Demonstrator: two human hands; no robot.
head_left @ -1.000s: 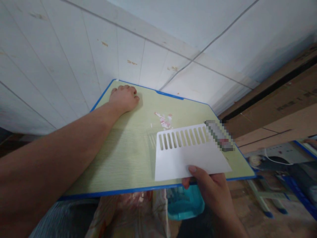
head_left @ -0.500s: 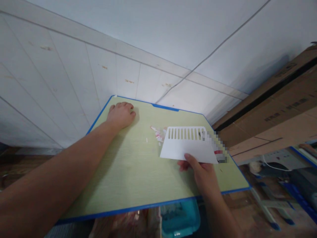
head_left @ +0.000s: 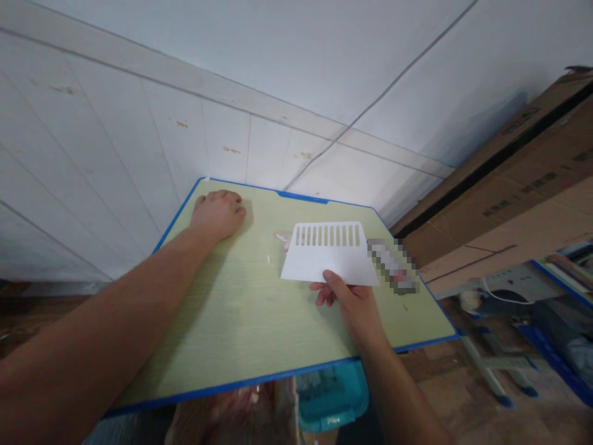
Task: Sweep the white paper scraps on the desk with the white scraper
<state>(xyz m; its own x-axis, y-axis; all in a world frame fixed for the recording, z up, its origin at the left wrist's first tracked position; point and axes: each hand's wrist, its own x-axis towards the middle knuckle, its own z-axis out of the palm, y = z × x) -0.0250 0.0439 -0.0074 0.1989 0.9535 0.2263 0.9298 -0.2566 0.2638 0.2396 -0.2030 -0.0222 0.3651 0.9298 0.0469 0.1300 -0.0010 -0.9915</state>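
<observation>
My left hand rests on the far left corner of the pale green desktop, its fingers apart and nothing in them. In my right hand is a flat white trapezoid scraper with a row of slots along its far edge. The thumb lies on top of the scraper's near edge, the fingers underneath. It is held above the desk's right half. Small pinkish-white scraps lie on the desk, partly hidden behind the scraper. A single white sliver lies left of them.
A pixelated long object lies at the desk's right. Large cardboard boxes lean along the right side. White wall panelling stands behind the desk, with a grey cable running down it. A turquoise bin sits below the near edge.
My right hand has shifted left and slightly away from me with the scraper, now covering more of the scraps. The left hand stays on the desk; the whole view has shifted slightly.
</observation>
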